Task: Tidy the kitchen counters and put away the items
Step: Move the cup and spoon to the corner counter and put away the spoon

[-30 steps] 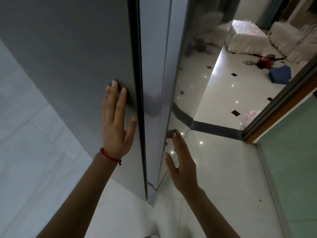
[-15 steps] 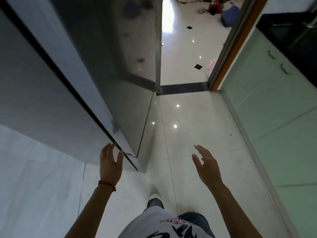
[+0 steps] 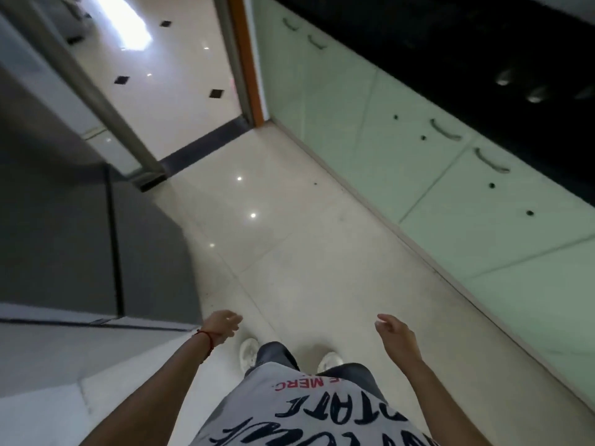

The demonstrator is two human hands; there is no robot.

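Both hands hang empty over the tiled floor [image 3: 315, 252]: left hand [image 3: 223, 326] (red wrist string) loosely curled, right hand [image 3: 394, 333] relaxed, beside green cabinets [image 3: 418, 149].

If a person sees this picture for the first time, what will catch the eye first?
Probably the two empty hands low in the picture: the left hand with a red string at its wrist, the right hand opposite. Then the grey fridge on the left and the pale green cabinets on the right, with the glossy floor between them.
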